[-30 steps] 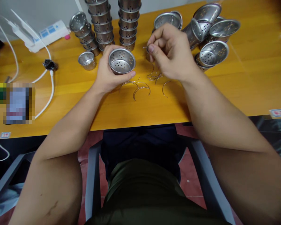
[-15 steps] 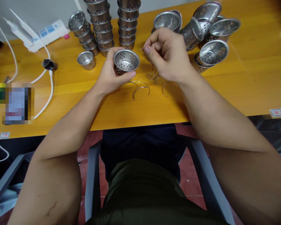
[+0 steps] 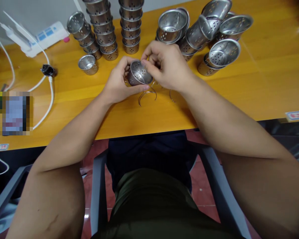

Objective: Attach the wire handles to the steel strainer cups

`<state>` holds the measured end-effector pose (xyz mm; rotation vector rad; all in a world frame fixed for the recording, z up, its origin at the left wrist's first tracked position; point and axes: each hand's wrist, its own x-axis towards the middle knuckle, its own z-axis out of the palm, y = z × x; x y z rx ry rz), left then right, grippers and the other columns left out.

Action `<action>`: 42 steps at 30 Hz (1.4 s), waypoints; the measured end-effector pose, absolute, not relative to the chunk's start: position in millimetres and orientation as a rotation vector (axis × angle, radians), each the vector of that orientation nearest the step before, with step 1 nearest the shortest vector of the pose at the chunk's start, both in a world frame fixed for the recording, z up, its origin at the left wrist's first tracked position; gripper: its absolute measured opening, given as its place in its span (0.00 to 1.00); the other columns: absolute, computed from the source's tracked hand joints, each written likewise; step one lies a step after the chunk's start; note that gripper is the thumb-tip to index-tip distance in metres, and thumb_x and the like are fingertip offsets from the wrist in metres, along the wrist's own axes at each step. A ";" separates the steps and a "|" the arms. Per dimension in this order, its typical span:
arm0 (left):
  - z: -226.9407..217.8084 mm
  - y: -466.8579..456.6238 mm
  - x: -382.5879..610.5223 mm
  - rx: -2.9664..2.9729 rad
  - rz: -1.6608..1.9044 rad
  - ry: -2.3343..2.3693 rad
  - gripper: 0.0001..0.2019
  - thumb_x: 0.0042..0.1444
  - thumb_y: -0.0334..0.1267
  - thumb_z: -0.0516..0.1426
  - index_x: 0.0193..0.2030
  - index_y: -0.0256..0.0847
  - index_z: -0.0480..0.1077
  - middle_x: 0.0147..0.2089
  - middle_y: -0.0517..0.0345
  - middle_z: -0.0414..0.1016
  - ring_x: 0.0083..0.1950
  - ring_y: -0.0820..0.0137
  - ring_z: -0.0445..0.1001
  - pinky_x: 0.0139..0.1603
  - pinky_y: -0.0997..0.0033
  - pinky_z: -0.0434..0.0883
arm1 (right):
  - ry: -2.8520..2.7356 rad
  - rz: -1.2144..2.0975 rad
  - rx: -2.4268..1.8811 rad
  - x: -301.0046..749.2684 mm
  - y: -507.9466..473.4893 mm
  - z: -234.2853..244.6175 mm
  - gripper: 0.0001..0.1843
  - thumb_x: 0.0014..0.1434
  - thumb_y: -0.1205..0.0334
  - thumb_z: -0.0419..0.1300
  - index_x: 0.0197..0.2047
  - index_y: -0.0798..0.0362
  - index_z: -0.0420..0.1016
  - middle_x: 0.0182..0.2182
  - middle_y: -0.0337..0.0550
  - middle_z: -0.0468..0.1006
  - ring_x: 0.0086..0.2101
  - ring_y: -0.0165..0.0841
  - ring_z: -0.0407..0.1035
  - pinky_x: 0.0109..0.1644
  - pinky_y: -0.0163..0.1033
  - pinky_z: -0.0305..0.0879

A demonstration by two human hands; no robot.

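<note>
My left hand (image 3: 118,79) is wrapped round a small perforated metal cup (image 3: 139,74), tilted with its mouth toward the right. Its thumb lies along the near side. At the cup's upper rim, the thumb and index finger of my right hand (image 3: 161,64) are pinched together on a thin wire, mostly hidden by the fingers. Beneath the hands, curved wires (image 3: 147,94) lie loose on the table, partly covered by the cup and fingers. Another curved wire (image 3: 171,96) rests below my right wrist.
Stacks of perforated cups (image 3: 105,30) stand at the back left, with a single cup (image 3: 88,64) before them. More cups (image 3: 198,31) are heaped at the back right. A power strip (image 3: 45,38), cables and a blurred phone-like object (image 3: 15,113) occupy the table's (image 3: 259,83) left side.
My right hand has moved left and down to the cup's rim. The cup has tipped toward it in my left hand and shifted slightly right. The view has shifted a little.
</note>
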<state>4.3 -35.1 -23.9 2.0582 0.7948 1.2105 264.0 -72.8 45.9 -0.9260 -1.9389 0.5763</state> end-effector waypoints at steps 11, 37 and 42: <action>-5.1 -56.6 8.4 2.192 1.149 0.911 0.48 0.51 0.51 0.96 0.70 0.55 0.76 0.65 0.50 0.88 0.66 0.43 0.91 0.69 0.43 0.88 | -1.852 0.625 -0.963 246.6 -80.1 43.7 0.17 0.76 0.43 0.79 0.50 0.36 0.76 0.27 0.35 0.69 0.30 0.46 0.64 0.33 0.48 0.55; -22.1 -28.1 1.4 2.002 1.253 0.791 0.37 0.54 0.63 0.92 0.61 0.60 0.82 0.60 0.54 0.91 0.65 0.43 0.89 0.74 0.31 0.90 | -1.763 1.183 -0.467 257.8 -67.5 47.0 0.36 0.69 0.28 0.96 0.41 0.47 0.85 0.25 0.30 0.75 0.27 0.30 0.66 0.32 0.41 0.60; -12.9 -35.9 1.1 1.997 1.235 0.868 0.33 0.56 0.56 0.91 0.58 0.57 0.82 0.60 0.51 0.91 0.65 0.42 0.91 0.73 0.36 0.92 | -1.808 1.216 -0.444 260.9 -62.5 44.1 0.35 0.70 0.30 0.95 0.43 0.47 0.85 0.27 0.30 0.76 0.26 0.29 0.65 0.32 0.41 0.61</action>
